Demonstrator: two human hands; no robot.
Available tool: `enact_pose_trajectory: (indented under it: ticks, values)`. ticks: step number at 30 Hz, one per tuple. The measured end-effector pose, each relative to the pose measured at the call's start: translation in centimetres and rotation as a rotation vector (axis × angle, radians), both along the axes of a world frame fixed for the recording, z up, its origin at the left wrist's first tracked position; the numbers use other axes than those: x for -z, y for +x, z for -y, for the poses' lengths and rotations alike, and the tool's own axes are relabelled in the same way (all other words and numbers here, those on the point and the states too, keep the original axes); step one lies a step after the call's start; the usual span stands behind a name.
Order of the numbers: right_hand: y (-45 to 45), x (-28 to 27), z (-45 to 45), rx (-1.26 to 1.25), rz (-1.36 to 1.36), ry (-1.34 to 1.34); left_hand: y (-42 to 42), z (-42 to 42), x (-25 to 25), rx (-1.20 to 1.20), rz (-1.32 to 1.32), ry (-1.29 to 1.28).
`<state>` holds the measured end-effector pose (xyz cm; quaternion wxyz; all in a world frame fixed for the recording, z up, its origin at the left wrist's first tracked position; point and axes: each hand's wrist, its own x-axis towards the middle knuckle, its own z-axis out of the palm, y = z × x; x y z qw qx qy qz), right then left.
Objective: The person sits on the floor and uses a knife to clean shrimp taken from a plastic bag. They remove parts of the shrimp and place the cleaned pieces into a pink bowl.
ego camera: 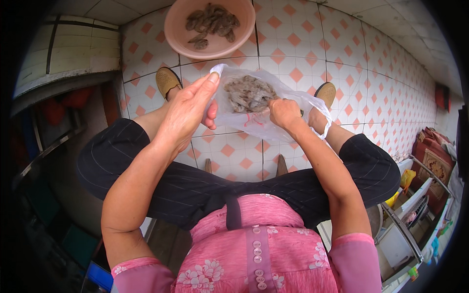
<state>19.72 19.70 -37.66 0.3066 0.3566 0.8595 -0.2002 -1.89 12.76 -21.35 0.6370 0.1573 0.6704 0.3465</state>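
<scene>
A translucent white plastic bag (289, 89) stands with its mouth open on the floor between my feet, holding a heap of grey raw shrimp (245, 91). My left hand (194, 97) pinches the bag's rim at its left side, thumb up. Inside the mouth, my right hand (284, 111) is closed around a slim metal tool (262, 100) that reaches into the shrimp. A dark end of this tool shows behind the fist; its exact kind is unclear. Beyond the bag, a pink plastic basin (176, 40) contains more grey shrimp (212, 22).
White floor tiles (234, 161) with orange diamonds lie around the bag. My tan shoes (167, 78) flank it. A tiled counter (82, 51) runs along the left. At right stand a metal rack (401, 230) with kitchen items and a folded red patterned cloth (434, 157).
</scene>
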Motion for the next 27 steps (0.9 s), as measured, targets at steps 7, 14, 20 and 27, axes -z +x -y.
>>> enact_pose_trajectory:
  ticks: [7, 14, 20, 27]
  values:
    - [3.2, 7.6, 1.1, 0.3, -0.206, -0.177, 0.2, 0.1, 1.0, 0.027, 0.035, -0.02]
    - [1.5, 2.7, 0.2, 0.266, -0.108, -0.261, -0.3, -0.5, 0.1, 0.11, 0.036, -0.112]
    - [0.3, 0.1, 1.9, 0.311, -0.016, -0.286, 0.4, -0.2, -0.9, 0.188, 0.11, -0.084]
    - [-0.7, 3.9, 6.9, 0.59, -0.13, -0.365, -0.7, 0.9, -0.8, -0.005, 0.195, -0.027]
